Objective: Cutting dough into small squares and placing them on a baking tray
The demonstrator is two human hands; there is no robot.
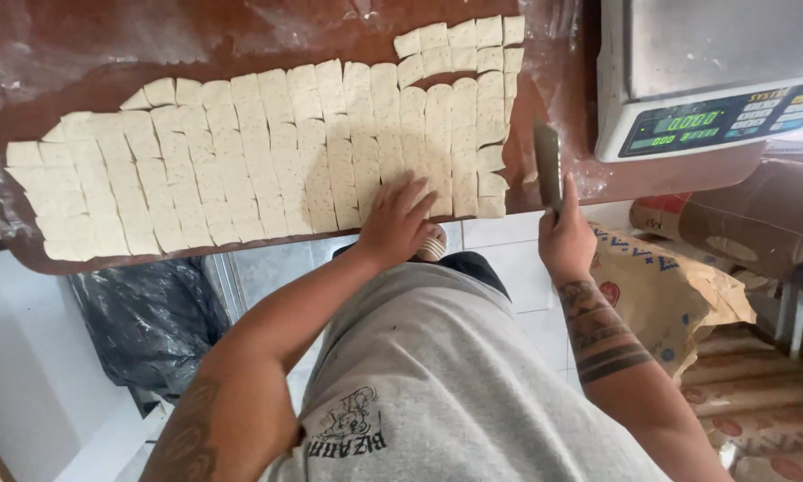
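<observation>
many small pale rectangular pieces of cut dough, flecked with dark specks, lie in close rows across the dark reddish-brown wooden tabletop, which shows patches of flour. the rows run from the left end of the board almost to its right edge, and a smaller cluster of squarer pieces sits at the upper right, touching the main sheet.

the left hand lies flat and open, palm down, fingers spread, its fingertips resting on the near edge of the dough pieces toward the right of the sheet; it grips nothing. the right hand is closed around the handle of a flat metal dough cutter, whose blade stands upright just beside the right edge of the dough, near the tabletop's front edge. whether the blade touches the dough cannot be told.

to the right of the cutter, a white electronic scale with a steel pan and green display stands on the tabletop. below the tabletop edge are brown paper sacks on the right and a black plastic bag on the left, over a white tiled floor. the person wears a grey t-shirt.
</observation>
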